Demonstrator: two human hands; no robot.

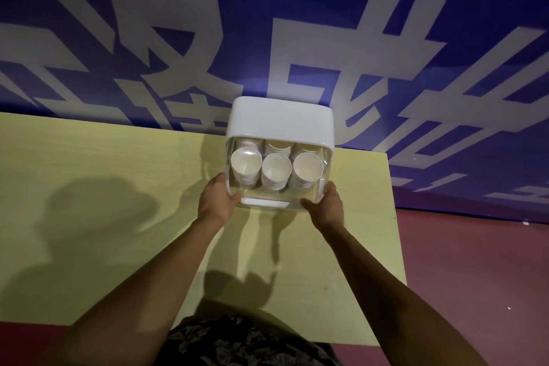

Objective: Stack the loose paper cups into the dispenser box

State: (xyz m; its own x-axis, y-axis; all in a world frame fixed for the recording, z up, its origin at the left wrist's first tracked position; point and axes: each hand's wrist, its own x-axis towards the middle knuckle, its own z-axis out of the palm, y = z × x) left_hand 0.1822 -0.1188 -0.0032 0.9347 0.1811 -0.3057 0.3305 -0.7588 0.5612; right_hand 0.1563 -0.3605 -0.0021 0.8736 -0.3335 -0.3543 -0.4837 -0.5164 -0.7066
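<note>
Standing on a yellow table point(104, 217) against a blue banner wall point(386, 24) (maroon floor point(475, 276) beyond), dispenser box point(280, 119), clear front toward the person, cup stacks point(276, 171) lying front-to-back, left hand point(218, 197) and right hand point(325, 202) gripping its front corners

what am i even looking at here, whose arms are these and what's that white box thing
There is one picture, taken by a wide-angle camera worn on a person's head, looking forward and down, so the two bare arms are that person's own. No robot is involved.

On the yellow table stands a dispenser box with a white top and a clear front. Inside it are stacks of white paper cups, three across at the front and more behind.

The left hand and the right hand hold the box's lower corners, one on each side. Behind the table hangs a blue banner with large pale characters.
</note>
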